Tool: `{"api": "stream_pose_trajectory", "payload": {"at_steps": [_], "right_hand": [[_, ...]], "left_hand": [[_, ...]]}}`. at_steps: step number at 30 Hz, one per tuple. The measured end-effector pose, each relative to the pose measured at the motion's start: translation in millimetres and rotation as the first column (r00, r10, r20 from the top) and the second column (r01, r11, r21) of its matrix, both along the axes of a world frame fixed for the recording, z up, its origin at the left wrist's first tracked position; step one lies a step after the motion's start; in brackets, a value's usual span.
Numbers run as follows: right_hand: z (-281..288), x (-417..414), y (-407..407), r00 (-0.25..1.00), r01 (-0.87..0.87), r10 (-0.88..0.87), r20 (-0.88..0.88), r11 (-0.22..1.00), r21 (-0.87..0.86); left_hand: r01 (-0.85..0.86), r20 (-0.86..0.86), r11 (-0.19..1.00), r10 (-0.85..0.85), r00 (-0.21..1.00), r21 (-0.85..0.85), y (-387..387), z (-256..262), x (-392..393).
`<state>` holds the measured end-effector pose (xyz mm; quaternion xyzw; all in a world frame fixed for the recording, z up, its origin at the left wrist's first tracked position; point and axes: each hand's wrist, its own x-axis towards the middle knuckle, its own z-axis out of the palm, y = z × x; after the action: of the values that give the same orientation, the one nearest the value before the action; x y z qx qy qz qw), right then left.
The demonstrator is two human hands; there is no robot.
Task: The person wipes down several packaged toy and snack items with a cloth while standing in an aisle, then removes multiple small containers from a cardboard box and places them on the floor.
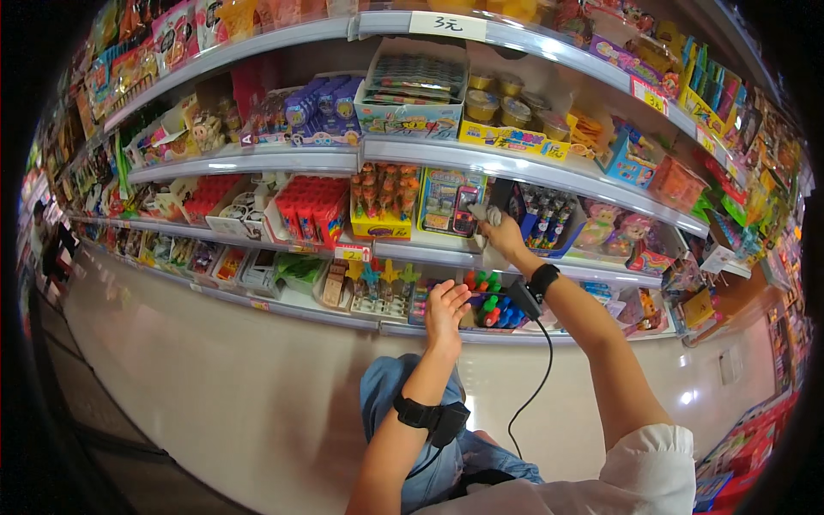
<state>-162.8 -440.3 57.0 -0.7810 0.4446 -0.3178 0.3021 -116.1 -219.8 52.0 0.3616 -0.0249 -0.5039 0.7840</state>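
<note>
My right hand (505, 237) grips a crumpled greyish-white cloth (492, 254) at a middle shelf, and part of the cloth hangs over the shelf's front edge. Just left of the cloth stands a yellow-edged toy pack (444, 201) showing a pink and black toy phone. To the right of that hand, a dark blue display box (550, 215) holds small tubes with dark tops. My left hand (445, 312) is raised before the bottom shelf, fingers apart and holding nothing. Behind it are colourful bottles (492, 309) with red, green and blue parts.
A yellow box of wrapped lollipops (383, 203) and a tray of red items (309, 212) share the middle shelf. Tubs in a yellow carton (515, 122) sit one shelf up. A black cable (547, 367) dangles from my right wrist strap over the pale floor (257, 386).
</note>
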Motion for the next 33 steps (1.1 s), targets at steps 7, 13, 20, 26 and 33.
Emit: {"api": "stream_pose_trajectory", "payload": {"at_steps": [7, 13, 20, 26, 33], "right_hand": [[57.1, -42.0, 65.1, 0.996, -0.070, 0.075, 0.045, 0.991, -0.115], [142.1, -64.9, 76.1, 0.970, -0.138, 0.234, 0.070, 0.760, -0.635], [183.8, -46.9, 21.5, 0.984, -0.163, 0.061, -0.170, 0.704, -0.692], [190.7, -32.6, 11.8, 0.935, -0.136, -0.139, -0.326, 0.710, -0.691], [205.3, -37.5, 18.0, 0.961, -0.104, -0.116, -0.250, 0.687, -0.719]], "left_hand": [[0.004, 0.013, 1.000, -0.004, 1.000, 0.000, 0.4, -2.5, -0.3], [0.002, 0.035, 1.000, -0.002, 0.999, 0.007, -0.5, -4.0, -2.7], [0.003, 0.040, 1.000, -0.003, 0.999, -0.001, -3.2, -8.9, -7.0], [-0.004, 0.030, 1.000, 0.004, 1.000, 0.007, -1.9, -8.1, -4.9], [0.012, 0.011, 1.000, -0.012, 1.000, -0.023, -3.4, -9.5, -5.5]]}}
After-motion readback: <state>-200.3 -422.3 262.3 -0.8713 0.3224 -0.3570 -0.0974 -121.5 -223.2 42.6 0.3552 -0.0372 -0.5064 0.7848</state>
